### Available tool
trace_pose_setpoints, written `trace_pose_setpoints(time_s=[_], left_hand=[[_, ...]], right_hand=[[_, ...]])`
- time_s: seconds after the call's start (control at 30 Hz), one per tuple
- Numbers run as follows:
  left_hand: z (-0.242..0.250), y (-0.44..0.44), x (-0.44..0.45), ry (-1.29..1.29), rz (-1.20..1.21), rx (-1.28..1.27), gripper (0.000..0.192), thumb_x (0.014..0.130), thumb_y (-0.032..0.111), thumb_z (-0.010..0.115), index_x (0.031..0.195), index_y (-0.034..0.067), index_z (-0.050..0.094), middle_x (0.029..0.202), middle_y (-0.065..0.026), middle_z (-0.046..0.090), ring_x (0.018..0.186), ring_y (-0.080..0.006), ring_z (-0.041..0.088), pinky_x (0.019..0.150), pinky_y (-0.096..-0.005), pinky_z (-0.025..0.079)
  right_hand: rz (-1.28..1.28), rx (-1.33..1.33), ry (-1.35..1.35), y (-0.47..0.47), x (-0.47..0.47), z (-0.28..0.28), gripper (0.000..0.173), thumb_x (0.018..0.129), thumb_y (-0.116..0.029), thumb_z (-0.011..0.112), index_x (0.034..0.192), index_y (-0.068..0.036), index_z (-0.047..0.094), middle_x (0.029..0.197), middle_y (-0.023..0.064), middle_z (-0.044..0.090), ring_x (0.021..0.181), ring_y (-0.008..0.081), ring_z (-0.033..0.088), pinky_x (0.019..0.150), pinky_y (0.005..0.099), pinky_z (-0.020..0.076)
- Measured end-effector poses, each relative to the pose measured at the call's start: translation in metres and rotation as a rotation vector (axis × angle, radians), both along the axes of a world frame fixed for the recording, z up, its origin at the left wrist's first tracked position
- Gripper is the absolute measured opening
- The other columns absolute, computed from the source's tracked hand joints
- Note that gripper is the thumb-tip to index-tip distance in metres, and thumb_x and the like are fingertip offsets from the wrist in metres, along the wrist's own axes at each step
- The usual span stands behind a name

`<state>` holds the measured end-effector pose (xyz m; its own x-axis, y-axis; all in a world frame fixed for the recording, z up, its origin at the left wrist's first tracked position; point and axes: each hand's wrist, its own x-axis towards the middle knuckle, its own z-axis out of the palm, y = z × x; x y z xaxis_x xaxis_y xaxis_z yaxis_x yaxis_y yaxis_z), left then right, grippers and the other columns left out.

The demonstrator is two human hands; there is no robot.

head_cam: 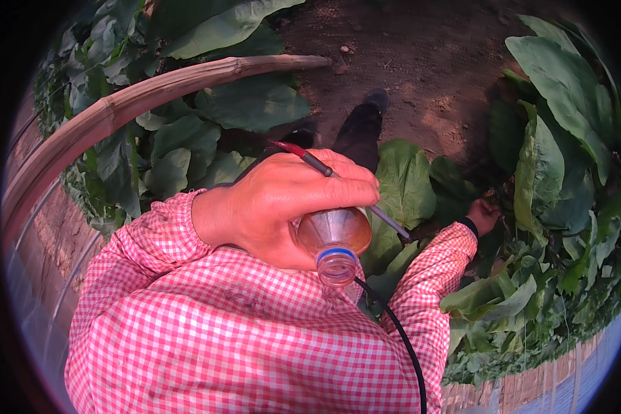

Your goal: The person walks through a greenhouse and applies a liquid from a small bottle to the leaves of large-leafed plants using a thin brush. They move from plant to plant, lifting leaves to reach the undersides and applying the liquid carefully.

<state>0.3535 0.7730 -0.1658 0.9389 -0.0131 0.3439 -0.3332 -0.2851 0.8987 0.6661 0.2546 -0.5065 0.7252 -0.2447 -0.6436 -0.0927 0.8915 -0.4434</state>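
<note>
My left hand (284,207) is wrapped around a clear plastic bottle (336,233) in front of my chest. The uncapped neck has a blue ring and faces the camera; amber-brown liquid shows inside. Across the same hand runs a slim paintbrush (388,221), its red-stained bristles past the knuckles and its grey handle slanting down to the right. My right hand (484,216) reaches low among the leafy plants (541,173), by the stems under a large leaf. Its fingers are bent, and shadow hides whether they hold anything.
A curved bamboo pole (150,95) arches across the upper left. Broad-leaved plants (176,139) stand on both sides of a bare soil path (419,77). A black cable (403,331) hangs down over my checked smock (227,341).
</note>
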Motion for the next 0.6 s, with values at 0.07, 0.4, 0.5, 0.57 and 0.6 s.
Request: trace_pose_setpoints(time_s=[0.07,0.4,0.5,0.57,0.6], left_hand=[[0.005,-0.003,0.003,0.024,-0.002,0.008,0.065,0.076,0.022,0.097,0.126,-0.009,0.070,0.118,-0.0268,0.075,0.110,-0.0437,0.077,0.094,-0.0529,0.061],[-0.018,-0.002,0.027,0.044,0.025,-0.033,0.074,0.073,0.025,0.101,0.133,-0.003,0.069,0.113,-0.0199,0.077,0.107,-0.0400,0.078,0.091,-0.0474,0.064],[-0.028,0.003,0.025,0.059,0.025,-0.053,0.073,0.073,0.024,0.101,0.133,-0.003,0.069,0.112,-0.0199,0.077,0.107,-0.0399,0.078,0.091,-0.0472,0.064],[-0.031,0.008,0.024,0.055,0.034,-0.058,0.072,0.073,0.024,0.100,0.132,-0.003,0.069,0.112,-0.0202,0.077,0.107,-0.0399,0.078,0.090,-0.0471,0.064],[-0.030,0.011,0.025,0.062,0.032,-0.054,0.072,0.073,0.023,0.100,0.132,-0.003,0.069,0.112,-0.0205,0.077,0.107,-0.0402,0.078,0.091,-0.0472,0.064]], right_hand=[[0.046,-0.042,-0.024,0.004,-0.005,0.003,0.022,0.107,-0.031,0.063,0.097,-0.011,0.065,0.080,0.0001,0.064,0.069,0.0187,0.061,0.065,0.0373,0.0517],[0.265,-0.280,0.307,0.002,-0.028,-0.015,0.019,0.096,-0.023,0.058,0.079,-0.015,0.058,0.065,-0.0005,0.052,0.060,0.0172,0.053,0.058,0.0365,0.0464],[0.281,-0.372,0.469,0.004,-0.059,-0.026,0.019,0.096,-0.023,0.058,0.078,-0.016,0.058,0.065,-0.0010,0.052,0.057,0.0155,0.051,0.055,0.0332,0.0454],[0.384,-0.270,0.547,0.012,-0.081,-0.027,0.018,0.097,-0.024,0.061,0.081,-0.016,0.058,0.066,-0.0015,0.053,0.054,0.0134,0.049,0.052,0.0317,0.0449],[0.421,-0.281,0.574,0.021,-0.097,-0.027,0.018,0.099,-0.024,0.062,0.083,-0.016,0.059,0.066,-0.0018,0.054,0.054,0.0129,0.049,0.051,0.0315,0.0451]])
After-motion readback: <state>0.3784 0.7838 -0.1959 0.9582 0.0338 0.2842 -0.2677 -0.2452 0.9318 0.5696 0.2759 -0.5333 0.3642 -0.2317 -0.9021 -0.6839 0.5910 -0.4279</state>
